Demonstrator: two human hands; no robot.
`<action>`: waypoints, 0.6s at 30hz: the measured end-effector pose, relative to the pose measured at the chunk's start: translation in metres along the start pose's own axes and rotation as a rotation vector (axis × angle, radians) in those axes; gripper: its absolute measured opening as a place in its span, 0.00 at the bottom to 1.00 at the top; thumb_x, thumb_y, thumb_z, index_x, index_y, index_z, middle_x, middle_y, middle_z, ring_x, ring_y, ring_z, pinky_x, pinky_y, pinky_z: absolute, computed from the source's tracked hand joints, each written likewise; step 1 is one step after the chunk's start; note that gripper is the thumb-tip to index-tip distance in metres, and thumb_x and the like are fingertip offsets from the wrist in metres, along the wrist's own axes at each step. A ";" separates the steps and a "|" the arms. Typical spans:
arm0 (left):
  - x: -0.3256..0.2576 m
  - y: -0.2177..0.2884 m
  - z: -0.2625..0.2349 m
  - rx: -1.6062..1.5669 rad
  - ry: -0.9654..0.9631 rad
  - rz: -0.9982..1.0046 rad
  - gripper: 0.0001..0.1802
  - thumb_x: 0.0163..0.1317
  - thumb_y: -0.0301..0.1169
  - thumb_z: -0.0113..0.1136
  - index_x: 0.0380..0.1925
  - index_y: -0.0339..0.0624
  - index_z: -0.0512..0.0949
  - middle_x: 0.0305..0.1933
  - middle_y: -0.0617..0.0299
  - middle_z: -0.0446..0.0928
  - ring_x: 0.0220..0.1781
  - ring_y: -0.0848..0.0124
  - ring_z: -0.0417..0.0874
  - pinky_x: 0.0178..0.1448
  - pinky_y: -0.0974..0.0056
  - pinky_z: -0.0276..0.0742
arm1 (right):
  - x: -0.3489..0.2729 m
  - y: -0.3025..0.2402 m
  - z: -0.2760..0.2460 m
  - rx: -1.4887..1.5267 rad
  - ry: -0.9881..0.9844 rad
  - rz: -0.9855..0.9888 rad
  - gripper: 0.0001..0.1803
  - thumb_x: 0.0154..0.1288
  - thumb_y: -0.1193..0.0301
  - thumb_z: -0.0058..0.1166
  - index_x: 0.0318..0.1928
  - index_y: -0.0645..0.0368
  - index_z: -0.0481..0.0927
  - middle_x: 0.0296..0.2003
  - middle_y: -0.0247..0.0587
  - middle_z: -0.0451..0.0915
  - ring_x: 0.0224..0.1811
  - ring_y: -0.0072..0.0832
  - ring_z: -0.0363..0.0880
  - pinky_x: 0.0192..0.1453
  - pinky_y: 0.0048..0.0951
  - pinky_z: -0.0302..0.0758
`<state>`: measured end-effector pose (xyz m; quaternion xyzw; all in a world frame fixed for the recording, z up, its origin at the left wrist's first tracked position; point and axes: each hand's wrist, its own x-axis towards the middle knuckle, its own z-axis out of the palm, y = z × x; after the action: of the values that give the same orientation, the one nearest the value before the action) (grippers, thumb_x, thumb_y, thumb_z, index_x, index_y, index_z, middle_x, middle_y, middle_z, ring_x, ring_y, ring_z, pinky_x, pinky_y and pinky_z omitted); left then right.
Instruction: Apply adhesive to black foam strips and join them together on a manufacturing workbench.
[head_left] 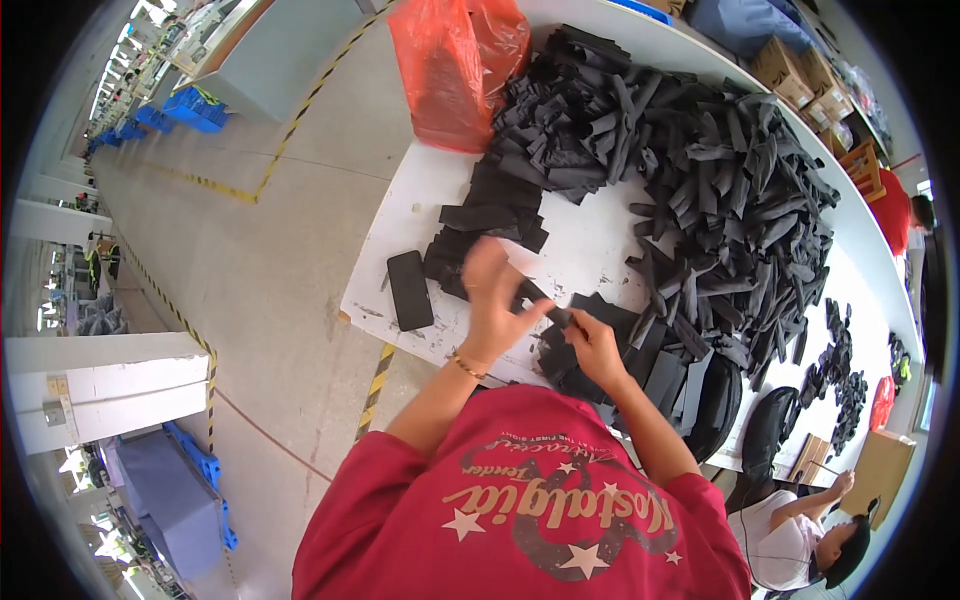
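Note:
My right hand (597, 352) is closed on the end of a black fabric strip (540, 296), pinched between thumb and fingers. My left hand (490, 305) is at the strip's other side, thumb held apart, its fingers smeared by motion, so its grip does not show. Just beyond it, layered black fabric pieces (490, 218) lie in a rough stack on the white table (385, 225). More flat black pieces (570, 365) sit beneath and beside my right hand, partly hidden by it.
A large heap of loose black pieces (740, 190) covers the table's far and right parts. An orange-red plastic bag (450, 75) stands at the far left corner, a black phone (409, 290) near the left edge. Another person (785, 535) sits at the right, near smaller black piles (835, 360).

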<state>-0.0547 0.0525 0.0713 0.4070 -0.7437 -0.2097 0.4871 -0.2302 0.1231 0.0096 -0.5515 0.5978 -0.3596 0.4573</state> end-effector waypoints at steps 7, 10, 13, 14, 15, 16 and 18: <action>-0.062 -0.034 0.043 -1.488 0.431 -1.122 0.10 0.63 0.31 0.62 0.38 0.35 0.78 0.28 0.60 0.78 0.35 0.63 0.83 0.50 0.58 0.82 | -0.010 -0.015 0.050 -0.026 0.061 0.053 0.07 0.65 0.77 0.49 0.41 0.67 0.77 0.25 0.52 0.78 0.27 0.41 0.79 0.32 0.38 0.72; -0.053 -0.024 0.043 -1.367 0.553 -1.235 0.15 0.62 0.35 0.64 0.41 0.34 0.77 0.27 0.60 0.77 0.32 0.63 0.83 0.44 0.62 0.82 | -0.014 -0.023 0.060 -0.071 0.194 -0.027 0.06 0.65 0.76 0.50 0.39 0.67 0.76 0.26 0.57 0.77 0.29 0.52 0.78 0.33 0.42 0.73; -0.043 -0.020 0.043 -1.343 0.609 -1.223 0.14 0.62 0.35 0.64 0.40 0.35 0.77 0.26 0.60 0.77 0.28 0.65 0.81 0.37 0.63 0.80 | -0.020 -0.014 0.056 -0.198 0.120 0.025 0.06 0.65 0.75 0.51 0.37 0.67 0.76 0.27 0.59 0.77 0.30 0.54 0.78 0.33 0.43 0.73; -0.040 -0.022 0.043 -1.346 0.610 -1.220 0.14 0.62 0.35 0.64 0.40 0.35 0.77 0.26 0.60 0.77 0.28 0.65 0.81 0.37 0.63 0.80 | -0.023 -0.014 0.054 -0.200 0.120 0.022 0.06 0.65 0.75 0.51 0.37 0.67 0.76 0.27 0.59 0.77 0.30 0.54 0.78 0.33 0.43 0.73; -0.038 -0.025 0.041 -1.302 0.630 -1.209 0.14 0.62 0.35 0.65 0.38 0.35 0.77 0.25 0.60 0.77 0.26 0.66 0.80 0.34 0.64 0.79 | -0.029 -0.014 0.052 -0.176 0.088 0.016 0.06 0.65 0.75 0.52 0.36 0.67 0.75 0.27 0.60 0.77 0.30 0.55 0.77 0.32 0.43 0.72; -0.035 -0.029 0.040 -1.258 0.649 -1.198 0.13 0.62 0.35 0.65 0.37 0.35 0.78 0.24 0.60 0.77 0.24 0.68 0.79 0.31 0.64 0.78 | -0.034 -0.014 0.049 -0.152 0.057 0.011 0.06 0.65 0.74 0.53 0.34 0.67 0.75 0.26 0.60 0.76 0.30 0.56 0.77 0.32 0.43 0.72; -0.033 -0.045 0.033 -1.179 0.665 -1.220 0.13 0.62 0.36 0.64 0.35 0.36 0.78 0.21 0.62 0.74 0.17 0.73 0.73 0.21 0.70 0.68 | -0.047 -0.016 0.040 -0.158 0.013 0.025 0.06 0.65 0.74 0.52 0.34 0.67 0.75 0.24 0.59 0.75 0.26 0.52 0.77 0.29 0.40 0.71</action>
<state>-0.0600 0.0503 0.0065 0.4543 0.0073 -0.6491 0.6100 -0.1881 0.1707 0.0188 -0.5760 0.6340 -0.3093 0.4131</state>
